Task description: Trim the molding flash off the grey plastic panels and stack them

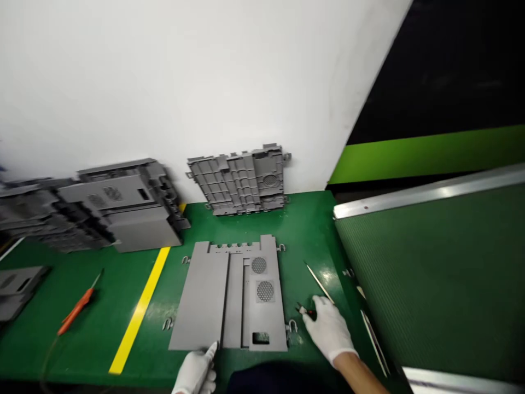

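Note:
A flat grey plastic panel (205, 298) with two round grilles and a rectangular cutout lies in front of me, small hooks sticking out at its sides. My left hand (194, 373), in a white glove, is at the panel's near edge. One digit stretches onto the edge and the other fingers curl below it. To the right of the panel, my gloved right hand (329, 328) is closed around a small pair of nippers (304, 310) with dark and red parts. Its palm hides most of the handles. A thin pointed rod-like tool (319, 282) lies just beyond that hand.
Another grey panel (241, 183) leans ribbed side out against the white wall. Stacked grey panels (118, 202) stand at left, near an orange-handled corded tool (77, 311). Yellow tape (141, 306) crosses the green table. At right runs a green belt (443, 262) with metal rails.

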`<act>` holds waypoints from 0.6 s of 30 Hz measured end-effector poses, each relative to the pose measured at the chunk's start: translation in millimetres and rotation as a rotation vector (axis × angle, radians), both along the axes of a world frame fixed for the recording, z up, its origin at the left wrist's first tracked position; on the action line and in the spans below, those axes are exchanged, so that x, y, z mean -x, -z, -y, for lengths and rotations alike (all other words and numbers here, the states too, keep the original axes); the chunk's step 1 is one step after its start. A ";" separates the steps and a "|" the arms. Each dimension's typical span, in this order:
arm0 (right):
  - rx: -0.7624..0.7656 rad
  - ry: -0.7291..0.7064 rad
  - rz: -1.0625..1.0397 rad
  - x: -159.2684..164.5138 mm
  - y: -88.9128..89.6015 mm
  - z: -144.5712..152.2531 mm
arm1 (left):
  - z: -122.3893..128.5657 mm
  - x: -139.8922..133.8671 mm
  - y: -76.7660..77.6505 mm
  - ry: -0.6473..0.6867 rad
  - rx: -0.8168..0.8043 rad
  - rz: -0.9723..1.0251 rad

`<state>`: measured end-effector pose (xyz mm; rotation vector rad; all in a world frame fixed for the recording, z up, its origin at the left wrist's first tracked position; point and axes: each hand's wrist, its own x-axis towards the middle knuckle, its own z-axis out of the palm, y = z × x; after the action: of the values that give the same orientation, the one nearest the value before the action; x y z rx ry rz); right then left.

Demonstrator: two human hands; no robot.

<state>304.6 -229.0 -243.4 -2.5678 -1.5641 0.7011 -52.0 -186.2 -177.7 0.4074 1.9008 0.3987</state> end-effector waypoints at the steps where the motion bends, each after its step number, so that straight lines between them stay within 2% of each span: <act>1: 0.032 -0.014 0.005 10.5 2.2 13.6 | -5.6 -7.1 -1.4 0.192 -0.035 -0.119; 3: 0.087 -0.030 0.056 27.8 5.5 33.2 | -20.9 -36.8 -6.5 0.576 -0.242 -0.265; 4: 0.105 -0.028 0.090 33.3 5.6 37.4 | -29.4 -58.8 -9.1 0.730 -0.401 -0.247; 7: 0.112 -0.009 0.155 35.9 -1.6 30.5 | -50.7 -135.7 -9.5 1.119 -0.763 0.078; 9: 0.122 0.000 0.168 29.5 -10.0 22.0 | -58.5 -178.2 -1.0 1.413 -0.844 0.197; 11: 0.160 0.043 0.159 21.7 -16.8 23.4 | -63.9 -204.2 11.6 1.637 -0.805 0.226; 13: 0.210 0.143 0.088 16.3 -18.8 39.0 | -71.3 -216.4 22.9 1.743 -0.667 0.243; 16: 0.282 0.332 -0.270 17.4 -12.6 78.4 | -86.9 -227.2 31.3 1.779 -0.446 0.264; 18: 0.298 0.398 -0.535 24.0 -8.4 102.2 | -96.3 -238.4 34.0 1.768 -0.340 0.243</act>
<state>280.6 -331.2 -235.1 -2.4503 -0.8106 1.4887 186.5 -90.0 -211.7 1.8759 0.6672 -0.4292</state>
